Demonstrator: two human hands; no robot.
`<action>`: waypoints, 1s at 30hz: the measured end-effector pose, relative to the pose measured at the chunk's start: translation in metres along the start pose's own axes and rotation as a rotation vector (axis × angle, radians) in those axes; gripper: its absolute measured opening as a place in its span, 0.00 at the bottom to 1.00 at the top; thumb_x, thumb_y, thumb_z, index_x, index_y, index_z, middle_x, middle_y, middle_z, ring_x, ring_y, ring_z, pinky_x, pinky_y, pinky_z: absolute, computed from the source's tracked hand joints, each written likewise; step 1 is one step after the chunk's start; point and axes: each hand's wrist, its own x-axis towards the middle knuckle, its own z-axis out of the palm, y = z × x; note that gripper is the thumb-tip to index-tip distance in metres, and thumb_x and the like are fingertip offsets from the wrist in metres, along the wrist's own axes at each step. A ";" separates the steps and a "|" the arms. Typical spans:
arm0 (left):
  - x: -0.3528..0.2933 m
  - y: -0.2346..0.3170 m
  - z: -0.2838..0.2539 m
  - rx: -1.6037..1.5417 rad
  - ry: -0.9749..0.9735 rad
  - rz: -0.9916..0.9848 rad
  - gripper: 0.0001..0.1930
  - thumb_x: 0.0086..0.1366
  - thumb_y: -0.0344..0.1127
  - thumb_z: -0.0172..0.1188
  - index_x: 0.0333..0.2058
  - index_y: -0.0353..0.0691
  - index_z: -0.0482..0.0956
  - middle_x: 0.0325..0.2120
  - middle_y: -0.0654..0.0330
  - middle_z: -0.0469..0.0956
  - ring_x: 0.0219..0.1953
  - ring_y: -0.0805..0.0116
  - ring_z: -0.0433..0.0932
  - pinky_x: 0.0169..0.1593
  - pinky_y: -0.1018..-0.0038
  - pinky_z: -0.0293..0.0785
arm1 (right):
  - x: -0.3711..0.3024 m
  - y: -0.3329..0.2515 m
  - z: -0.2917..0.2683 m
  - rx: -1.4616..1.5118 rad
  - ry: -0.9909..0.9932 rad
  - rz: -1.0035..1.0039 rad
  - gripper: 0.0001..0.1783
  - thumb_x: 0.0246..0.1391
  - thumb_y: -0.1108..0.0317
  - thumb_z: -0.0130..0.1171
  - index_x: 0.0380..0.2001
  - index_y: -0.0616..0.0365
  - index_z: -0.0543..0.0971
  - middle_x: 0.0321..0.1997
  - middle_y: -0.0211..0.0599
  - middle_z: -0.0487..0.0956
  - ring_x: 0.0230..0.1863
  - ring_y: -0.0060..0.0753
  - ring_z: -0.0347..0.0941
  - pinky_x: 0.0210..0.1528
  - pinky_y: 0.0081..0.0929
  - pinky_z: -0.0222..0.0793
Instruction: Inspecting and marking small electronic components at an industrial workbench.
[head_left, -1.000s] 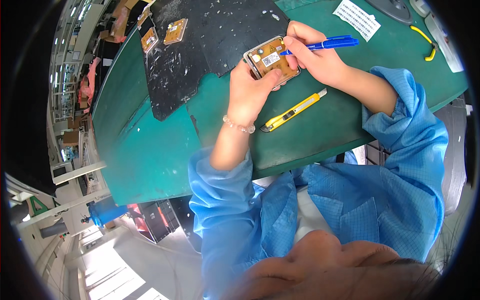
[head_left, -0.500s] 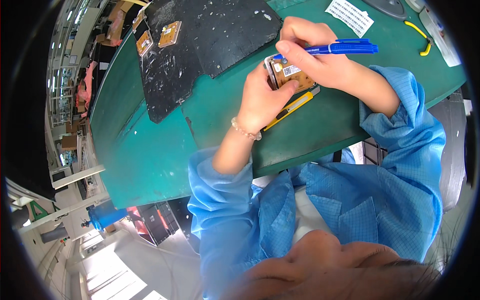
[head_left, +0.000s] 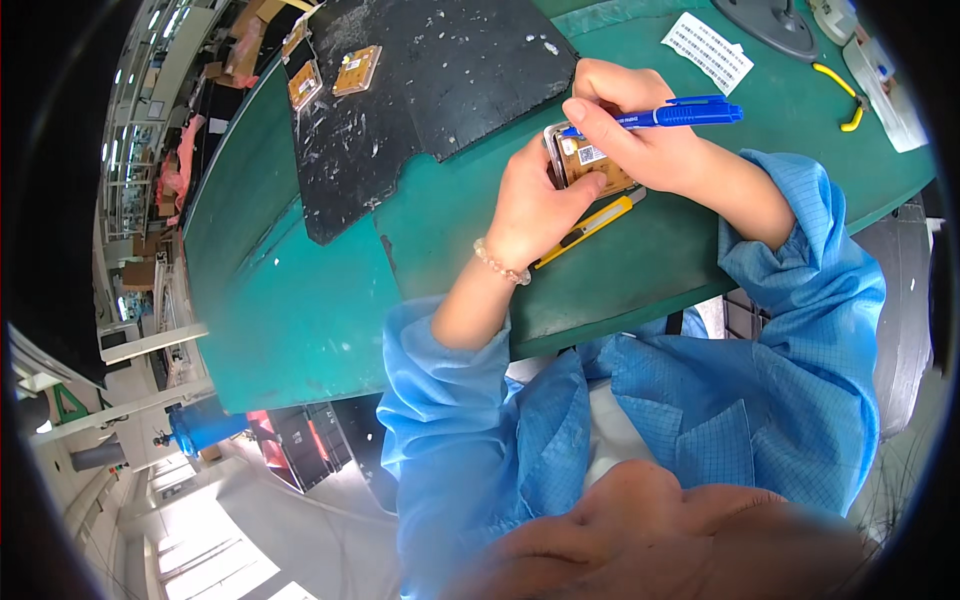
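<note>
A small brown circuit board [head_left: 603, 170] in a clear-edged frame, bearing a white code label, is gripped at its left side by my left hand [head_left: 540, 200], thumb across its near edge. My right hand [head_left: 645, 135] is closed round a blue marker pen [head_left: 690, 112], its tip at the board's upper left corner. Whether the tip touches the board I cannot tell. Just below the board, on the green mat, a yellow utility knife [head_left: 590, 228] lies slanted. Part of the board is hidden behind my right hand.
A black sheet [head_left: 430, 80] covers the far left of the green table mat [head_left: 300, 300]. Several similar boards, one a brown board [head_left: 356, 71], rest on it. At the far right are a label sheet [head_left: 708, 52], yellow-handled pliers [head_left: 845, 95], a grey round base [head_left: 770, 25] and a clear tray [head_left: 885, 95].
The view has shifted slightly, so the table's things sit a little lower and further right. Both hands keep their holds; the pen lies slightly flatter and its tip is closer to the board's corner.
</note>
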 end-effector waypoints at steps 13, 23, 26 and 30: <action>0.002 -0.007 -0.002 -0.331 -0.081 -0.049 0.19 0.57 0.22 0.61 0.48 0.33 0.71 0.40 0.61 0.77 0.38 0.74 0.78 0.42 0.74 0.77 | 0.002 -0.002 -0.021 0.379 0.022 0.148 0.20 0.66 0.52 0.41 0.47 0.59 0.66 0.33 0.36 0.74 0.27 0.17 0.65 0.29 0.15 0.61; 0.002 -0.008 -0.025 -0.721 -0.127 -0.112 0.22 0.59 0.27 0.62 0.52 0.36 0.68 0.44 0.59 0.77 0.42 0.70 0.79 0.39 0.75 0.78 | 0.013 -0.012 -0.039 -0.182 -0.011 0.061 0.21 0.54 0.72 0.58 0.52 0.58 0.69 0.51 0.38 0.77 0.52 0.33 0.73 0.54 0.29 0.65; 0.005 -0.007 -0.029 -0.827 -0.098 -0.133 0.23 0.59 0.28 0.62 0.53 0.36 0.67 0.43 0.59 0.77 0.40 0.69 0.79 0.38 0.75 0.77 | 0.014 -0.014 -0.032 -0.306 -0.203 -0.060 0.46 0.34 0.64 0.73 0.60 0.55 0.65 0.59 0.39 0.71 0.59 0.43 0.65 0.59 0.39 0.59; 0.006 -0.015 -0.030 -0.763 -0.075 -0.092 0.22 0.62 0.31 0.60 0.54 0.36 0.67 0.43 0.59 0.76 0.39 0.70 0.78 0.38 0.74 0.76 | 0.004 -0.010 -0.013 -0.579 -0.244 -0.153 0.56 0.23 0.63 0.76 0.62 0.54 0.62 0.59 0.39 0.69 0.58 0.51 0.64 0.58 0.44 0.60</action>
